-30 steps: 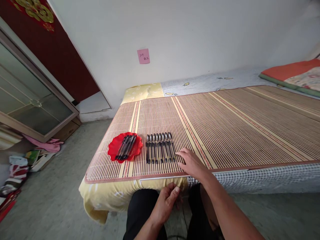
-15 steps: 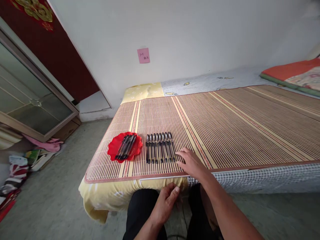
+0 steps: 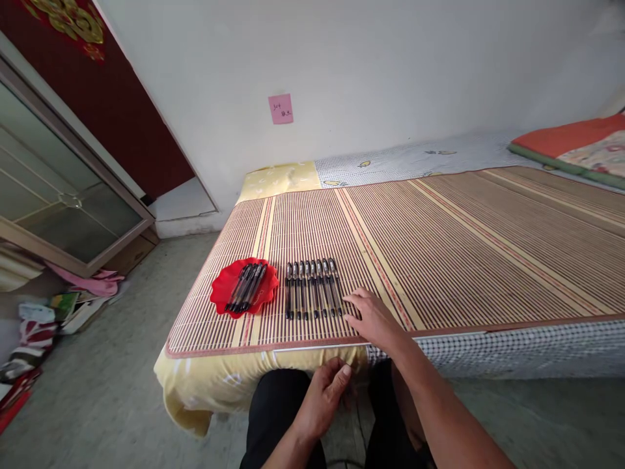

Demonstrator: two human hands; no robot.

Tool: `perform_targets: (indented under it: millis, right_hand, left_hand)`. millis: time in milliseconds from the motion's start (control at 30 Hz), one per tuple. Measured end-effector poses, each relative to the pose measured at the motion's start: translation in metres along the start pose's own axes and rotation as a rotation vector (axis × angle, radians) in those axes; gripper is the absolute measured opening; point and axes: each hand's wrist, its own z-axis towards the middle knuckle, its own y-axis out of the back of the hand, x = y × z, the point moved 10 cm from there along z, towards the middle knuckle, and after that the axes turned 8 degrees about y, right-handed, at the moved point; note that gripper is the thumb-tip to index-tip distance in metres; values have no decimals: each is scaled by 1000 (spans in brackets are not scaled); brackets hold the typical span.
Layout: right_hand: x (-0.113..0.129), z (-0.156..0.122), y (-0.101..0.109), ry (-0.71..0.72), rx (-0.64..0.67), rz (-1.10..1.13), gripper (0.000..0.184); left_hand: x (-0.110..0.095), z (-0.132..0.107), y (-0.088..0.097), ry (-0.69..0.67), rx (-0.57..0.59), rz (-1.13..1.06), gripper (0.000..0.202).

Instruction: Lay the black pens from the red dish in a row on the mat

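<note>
Several black pens lie side by side in a row on the bamboo mat near the bed's front edge. To their left a red flower-shaped plate holds several more black pens. My right hand rests flat on the mat just right of the row, fingers stretched out, fingertips close to the nearest pen, holding nothing. My left hand hangs below the bed's edge over my lap, fingers loosely curled with nothing visible in them.
The mat covers a bed with a yellow sheet and a checked sheet. A folded orange quilt lies at the far right. A pink note sticks on the wall. Clutter lies on the floor at left beneath a glass door.
</note>
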Motion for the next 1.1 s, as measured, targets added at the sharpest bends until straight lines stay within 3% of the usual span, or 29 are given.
perform_targets:
  millis: [900, 1033, 1100]
  right_hand:
    - [-1, -1, 4, -10, 10, 29, 44]
    - [10, -20, 13, 34, -73, 84, 38]
    - [23, -40, 7, 72, -28, 147, 25]
  left_hand:
    - [9, 6, -1, 3, 10, 51, 52]
    - [23, 12, -1, 33, 4, 172, 44]
    - [32, 16, 1, 54, -10, 310, 34]
